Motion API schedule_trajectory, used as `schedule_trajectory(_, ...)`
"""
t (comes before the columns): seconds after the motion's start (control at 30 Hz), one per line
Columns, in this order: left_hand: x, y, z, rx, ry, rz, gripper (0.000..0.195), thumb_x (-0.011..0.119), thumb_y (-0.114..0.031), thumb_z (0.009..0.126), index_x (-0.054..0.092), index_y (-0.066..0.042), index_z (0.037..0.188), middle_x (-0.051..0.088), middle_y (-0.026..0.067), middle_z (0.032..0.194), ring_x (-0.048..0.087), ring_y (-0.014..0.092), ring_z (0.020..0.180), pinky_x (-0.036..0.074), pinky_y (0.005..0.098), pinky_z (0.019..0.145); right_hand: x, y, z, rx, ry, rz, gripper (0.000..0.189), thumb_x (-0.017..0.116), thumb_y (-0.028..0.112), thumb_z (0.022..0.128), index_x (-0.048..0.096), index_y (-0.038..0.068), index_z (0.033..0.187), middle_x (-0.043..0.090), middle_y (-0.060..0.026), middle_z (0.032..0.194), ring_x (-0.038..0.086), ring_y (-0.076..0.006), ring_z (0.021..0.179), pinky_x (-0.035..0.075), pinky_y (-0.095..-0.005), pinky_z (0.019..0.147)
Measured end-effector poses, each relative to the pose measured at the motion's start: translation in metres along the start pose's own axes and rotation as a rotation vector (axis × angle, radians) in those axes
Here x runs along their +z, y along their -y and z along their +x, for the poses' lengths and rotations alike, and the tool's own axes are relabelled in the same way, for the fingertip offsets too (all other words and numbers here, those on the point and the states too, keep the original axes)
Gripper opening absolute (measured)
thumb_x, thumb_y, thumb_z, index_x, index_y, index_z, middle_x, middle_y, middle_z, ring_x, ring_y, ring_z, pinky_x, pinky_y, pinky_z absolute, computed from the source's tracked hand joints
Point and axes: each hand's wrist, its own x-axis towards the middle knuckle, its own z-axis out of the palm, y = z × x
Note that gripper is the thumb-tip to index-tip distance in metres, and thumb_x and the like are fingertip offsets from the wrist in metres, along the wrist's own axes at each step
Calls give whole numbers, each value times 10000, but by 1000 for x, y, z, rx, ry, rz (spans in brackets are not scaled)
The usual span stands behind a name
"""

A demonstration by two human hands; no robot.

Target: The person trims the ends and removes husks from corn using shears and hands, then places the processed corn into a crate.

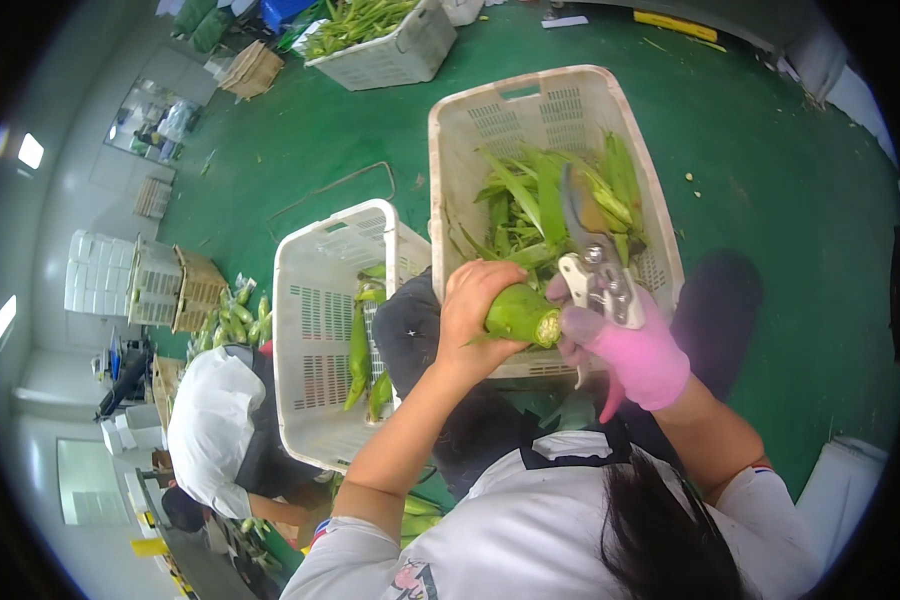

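Observation:
My bare left hand (pixel 471 315) is closed around a green corn ear (pixel 516 313), whose cut stalk end faces right, towards my other hand. On my right hand (pixel 630 345) is a pink glove with greyish fingertips, and it holds pruning shears (pixel 596 277) with pale handle parts and a red grip end. The shears' blades are apart and point away from me, above the husks. The glove's fingertips are at the ear's cut end. Below both hands, a large white plastic crate (pixel 450 150) holds green corn husks (pixel 529 195).
A second white crate (pixel 292 285) with a few corn ears stands at the left. Beyond it a co-worker in a white shirt (pixel 217 420) bends over. Another crate (pixel 412 52) full of green leaves stands at the far side. Stacked crates (pixel 154 281) line the left.

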Motion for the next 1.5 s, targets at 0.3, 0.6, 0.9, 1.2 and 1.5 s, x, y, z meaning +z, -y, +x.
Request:
schedule_trajectory(0.3, 13, -10, 6, 79, -27, 168, 582, 803, -135, 534, 580, -85, 1070, 604, 92, 1059, 579, 287, 1002, 374, 408, 898, -23, 13, 1, -30, 72, -309, 284, 553, 70, 775, 594, 50, 1055, 590, -33, 800, 567, -110, 661, 480, -252, 605)
schedule_trajectory(0.6, 47, -15, -5, -434, -127, -722, 704, 852, -151, 577, 477, -62, 1166, 578, 71, 1090, 555, 189, 1056, 444, 336, 915, 15, -18, 5, -221, -101, 187, 348, 554, 36, 812, 535, 92, 1156, 537, -30, 992, 578, -98, 696, 452, -215, 335)
schedule_trajectory(0.9, 45, -20, -4, -600, -34, -1149, 804, 873, -217, 619, 410, -49, 1255, 523, 96, 1249, 523, 201, 1163, 408, 381, 1009, 27, -16, 6, -183, -138, 227, 405, 569, 72, 844, 506, 96, 1244, 580, -49, 1110, 597, -111, 756, 490, -214, 373)
schedule_trajectory(1.2, -147, -16, -170, -341, -554, 386, 478, 741, -7, 720, 495, -80, 1124, 516, 178, 1281, 435, 357, 1284, 330, 436, 1068, 58, -55, 6, -121, 264, -17, 463, 678, 167, 826, 463, 43, 1217, 527, 1, 862, 514, -100, 765, 435, -249, 674)
schedule_trajectory(1.5, -234, -46, -632, -1703, 77, 547, 597, 771, -63, 596, 557, -186, 1140, 544, 146, 1202, 504, 350, 1141, 455, 415, 917, -60, -170, 62, 326, 2, 38, 438, 592, 212, 862, 477, 61, 1256, 536, -21, 848, 518, -165, 772, 433, -327, 725)
